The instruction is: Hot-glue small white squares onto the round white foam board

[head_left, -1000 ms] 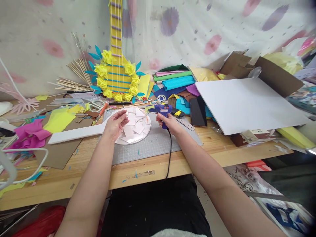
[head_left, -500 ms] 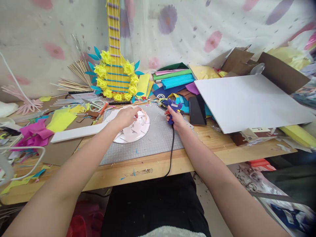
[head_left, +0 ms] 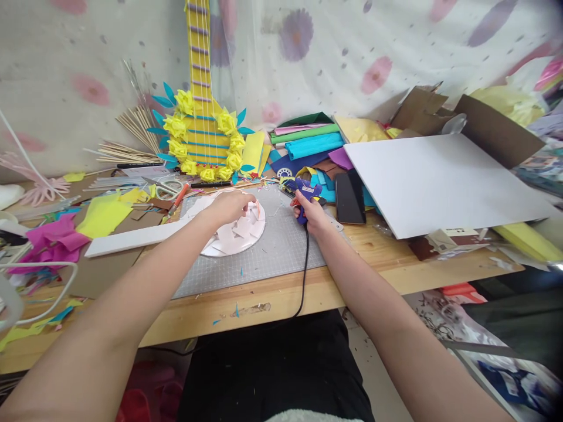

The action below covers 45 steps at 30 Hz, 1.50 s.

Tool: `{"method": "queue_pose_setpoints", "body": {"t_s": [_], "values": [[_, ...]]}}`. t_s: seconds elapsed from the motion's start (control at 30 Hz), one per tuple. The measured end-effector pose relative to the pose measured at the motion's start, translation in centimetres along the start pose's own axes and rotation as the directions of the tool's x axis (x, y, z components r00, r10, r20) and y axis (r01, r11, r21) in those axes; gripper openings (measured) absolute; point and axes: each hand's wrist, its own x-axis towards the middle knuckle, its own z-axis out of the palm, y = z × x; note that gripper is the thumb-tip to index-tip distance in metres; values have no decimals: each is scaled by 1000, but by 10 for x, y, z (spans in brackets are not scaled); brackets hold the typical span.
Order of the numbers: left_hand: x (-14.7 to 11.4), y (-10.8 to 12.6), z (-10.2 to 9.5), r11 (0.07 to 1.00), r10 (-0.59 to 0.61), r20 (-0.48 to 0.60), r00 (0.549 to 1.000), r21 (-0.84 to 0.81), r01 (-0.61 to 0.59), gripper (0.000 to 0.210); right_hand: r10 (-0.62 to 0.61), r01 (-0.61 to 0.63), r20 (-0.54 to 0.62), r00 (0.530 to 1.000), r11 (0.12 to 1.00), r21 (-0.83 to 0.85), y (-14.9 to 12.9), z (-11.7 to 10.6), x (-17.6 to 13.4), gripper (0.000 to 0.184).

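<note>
My right hand (head_left: 311, 213) is wrapped round the handle of a blue-purple hot glue gun (head_left: 308, 191), whose black cord hangs down over the table edge. A round white disc (head_left: 251, 241) covered with overlapping pale paper pieces lies on the grey cutting mat (head_left: 281, 258). Over its upper part is my left hand (head_left: 232, 206), fingers bent and pressed together at the pieces beside a thin orange strip (head_left: 258, 206). Whatever those fingertips pinch is hidden. A long white strip (head_left: 136, 238) of board reaches out to the left from under my left forearm.
A yellow flower-trimmed paper guitar (head_left: 206, 138) leans at the back. Scissors (head_left: 169, 189) and an orange-handled knife (head_left: 178, 199) lie left. Right of the glue gun are a black phone (head_left: 350, 198) and a large white board (head_left: 448, 181). Coloured scraps (head_left: 53, 240) crowd the left side.
The whole view has shifted slightly. My left hand stays over the disc with its fingers a little more curled, while my right hand keeps the glue gun in nearly the same spot.
</note>
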Motion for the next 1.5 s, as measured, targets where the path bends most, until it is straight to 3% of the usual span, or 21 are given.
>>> {"method": "queue_pose_setpoints", "body": {"t_s": [0.3, 0.63, 0.73, 0.87, 1.07, 1.3, 1.5], "values": [[17, -6, 7, 995, 78, 111, 991, 55, -85, 20, 5, -5, 2, 1000, 1000, 7, -1, 2, -2, 55], [19, -7, 6, 994, 87, 123, 989, 51, -94, 27, 1, -1, -6, 1000, 1000, 0, -1, 2, -3, 56], [12, -12, 1, 994, 94, 62, 994, -66, -90, 30, 5, -5, -20, 1000, 1000, -7, -1, 2, -3, 55], [3, -18, 5, 952, -43, -76, 996, -307, 17, 41, 8, -8, -20, 1000, 999, -31, -2, 3, -3, 52], [2, -16, 28, 891, -143, -49, 989, -440, 107, 47, 14, -15, -27, 1000, 1000, -15, -2, 3, -3, 53], [5, -16, 25, 964, -51, -34, 998, -262, 40, 44, 8, -9, -34, 999, 1000, -29, 0, 3, -2, 55], [9, -14, 23, 984, -41, -13, 999, -173, 38, 45, 5, -6, -27, 1000, 999, -44, 1, 2, 0, 53]]}}
